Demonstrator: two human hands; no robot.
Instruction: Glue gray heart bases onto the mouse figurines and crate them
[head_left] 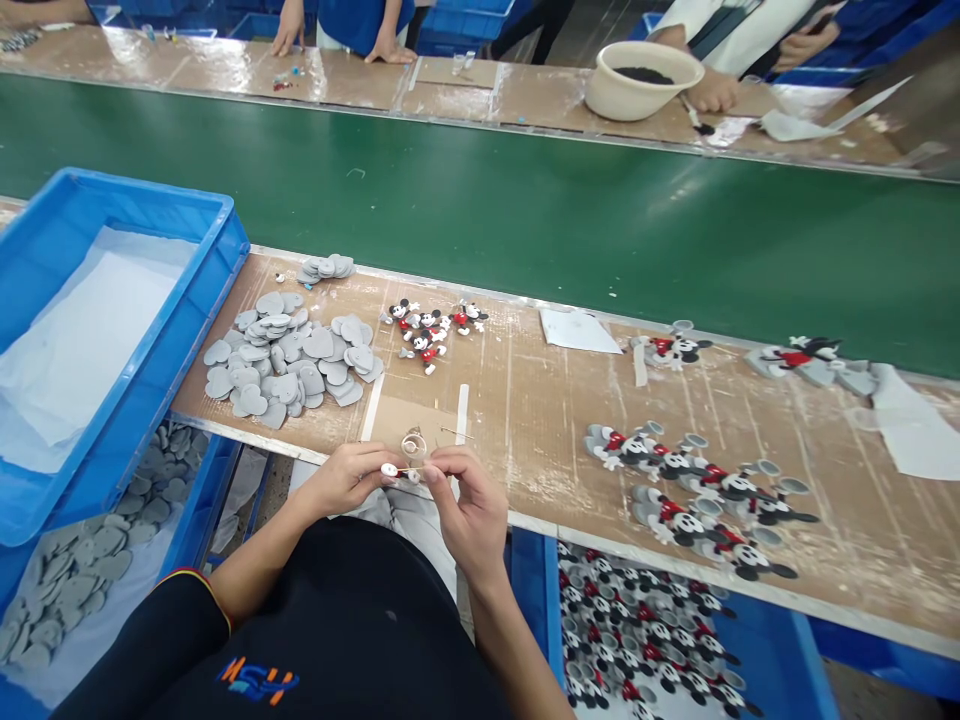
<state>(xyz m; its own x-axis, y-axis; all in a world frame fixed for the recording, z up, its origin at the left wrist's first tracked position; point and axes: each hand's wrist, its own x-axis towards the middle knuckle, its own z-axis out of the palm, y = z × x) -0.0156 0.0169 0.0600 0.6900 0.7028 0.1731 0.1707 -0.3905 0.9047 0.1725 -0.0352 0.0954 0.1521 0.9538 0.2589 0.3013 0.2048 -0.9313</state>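
My left hand (351, 478) and my right hand (463, 500) meet at the near edge of the brown worktop (525, 400), both pinched on a small white and red piece (391, 469) held between them. A metal ring (413, 442) lies on the worktop just beyond my fingers. A heap of grey heart-shaped pieces (289, 360) sits to the far left of my hands. A few black, white and red mouse figures (431, 330) lie behind them.
A blue crate (150, 350) with white lining stands at left, over a bin of grey pieces (82, 560). More mouse figures (697, 490) lie in rows at right, with a bin of them (645, 640) below. A green conveyor (525, 200) runs behind; other people's hands and a cream bowl (641, 78) are beyond it.
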